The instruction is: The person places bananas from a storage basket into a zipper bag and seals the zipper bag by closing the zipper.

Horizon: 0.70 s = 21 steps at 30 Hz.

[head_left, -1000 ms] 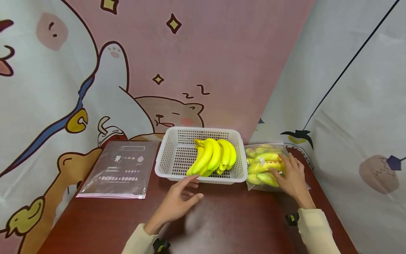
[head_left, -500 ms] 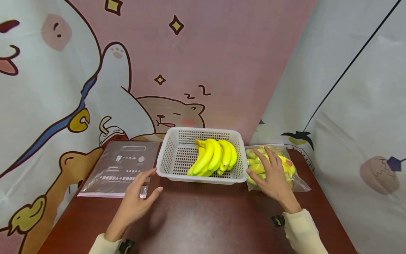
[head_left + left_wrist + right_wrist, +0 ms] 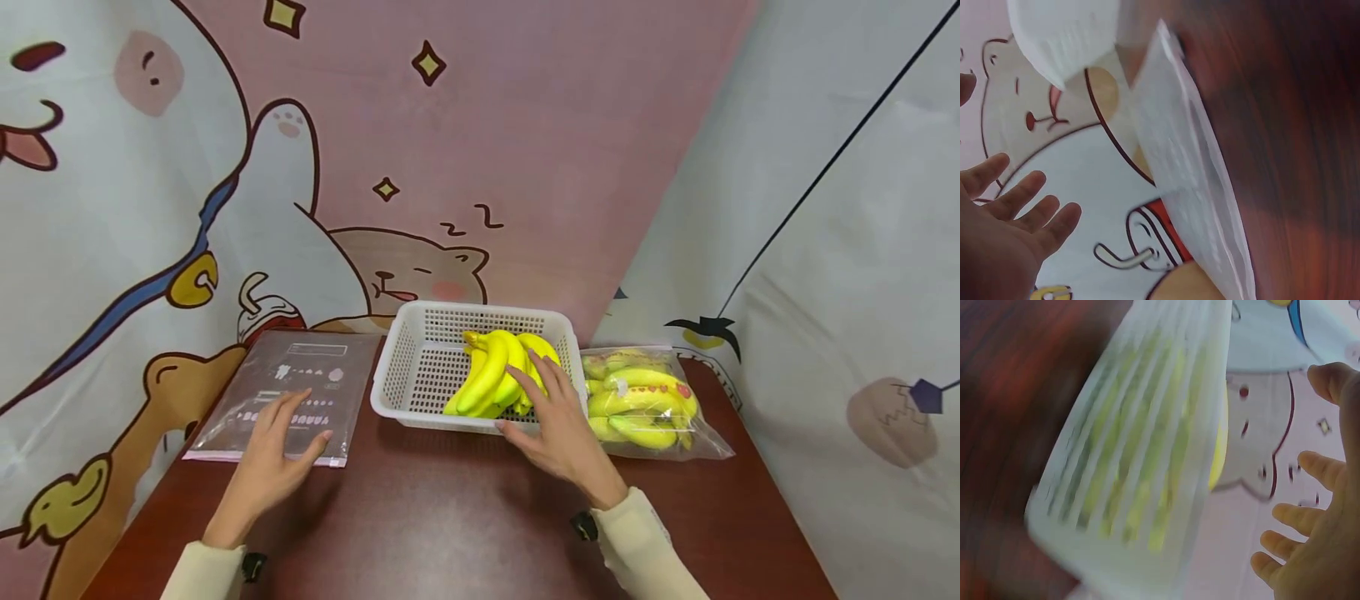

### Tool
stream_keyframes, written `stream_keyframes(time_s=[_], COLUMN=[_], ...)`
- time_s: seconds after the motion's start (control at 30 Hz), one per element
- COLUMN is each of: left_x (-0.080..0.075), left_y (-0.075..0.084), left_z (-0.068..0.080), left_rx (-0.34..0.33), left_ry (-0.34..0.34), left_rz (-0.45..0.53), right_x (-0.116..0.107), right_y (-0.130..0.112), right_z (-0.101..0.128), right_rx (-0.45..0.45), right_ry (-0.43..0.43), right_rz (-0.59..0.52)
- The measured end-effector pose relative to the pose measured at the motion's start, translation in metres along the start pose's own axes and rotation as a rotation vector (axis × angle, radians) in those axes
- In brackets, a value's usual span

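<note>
A white plastic basket point(image 3: 408, 371) stands at the back of the dark wood table point(image 3: 450, 517) and holds a bunch of yellow bananas point(image 3: 491, 371). My right hand point(image 3: 555, 417) is open, its fingers spread over the basket's front right rim and touching or nearly touching the bananas. My left hand point(image 3: 273, 446) is open with spread fingers over the near edge of a flat stack of clear zip bags point(image 3: 300, 383) left of the basket. The left wrist view shows the left hand point(image 3: 1004, 225) above the zip bags point(image 3: 1191, 187). The blurred right wrist view shows the right hand point(image 3: 1316, 544) beside the basket point(image 3: 1141, 456).
A sealed clear bag of bananas point(image 3: 645, 400) lies right of the basket, near the table's right edge. Cartoon-printed cloth backdrops point(image 3: 225, 167) hang close behind and to the right of the table.
My right hand left the bagged bananas and moved left to the basket's bananas. My left hand moved left from the basket's front to the zip bags.
</note>
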<state>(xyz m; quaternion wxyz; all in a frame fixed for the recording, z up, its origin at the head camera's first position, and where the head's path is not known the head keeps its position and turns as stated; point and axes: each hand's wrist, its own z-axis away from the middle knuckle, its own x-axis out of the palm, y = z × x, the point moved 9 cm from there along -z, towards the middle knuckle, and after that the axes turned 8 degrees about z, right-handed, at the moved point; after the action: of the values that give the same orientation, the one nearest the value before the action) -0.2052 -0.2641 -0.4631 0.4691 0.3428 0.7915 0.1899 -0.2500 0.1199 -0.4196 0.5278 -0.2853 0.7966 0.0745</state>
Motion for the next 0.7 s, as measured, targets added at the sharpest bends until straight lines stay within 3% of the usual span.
stream_keyframes(time_s=[0.17, 0.3, 0.7], left_x=[-0.009, -0.012, -0.026], left_y=[-0.028, -0.055, -0.121], left_z=[-0.001, 0.001, 0.000], left_rx=[-0.033, -0.103, -0.178], left_ry=[-0.033, -0.104, -0.187], left_rz=[-0.067, -0.131, -0.225], right_x=[0.025, 0.042, 0.102], right_y=[-0.039, -0.070, -0.174], right_z=[-0.019, -0.033, -0.054], right_rx=[-0.046, -0.112, -0.332], right_ry=[-0.075, -0.095, -0.154], right_rz=[-0.020, -0.023, 0.115])
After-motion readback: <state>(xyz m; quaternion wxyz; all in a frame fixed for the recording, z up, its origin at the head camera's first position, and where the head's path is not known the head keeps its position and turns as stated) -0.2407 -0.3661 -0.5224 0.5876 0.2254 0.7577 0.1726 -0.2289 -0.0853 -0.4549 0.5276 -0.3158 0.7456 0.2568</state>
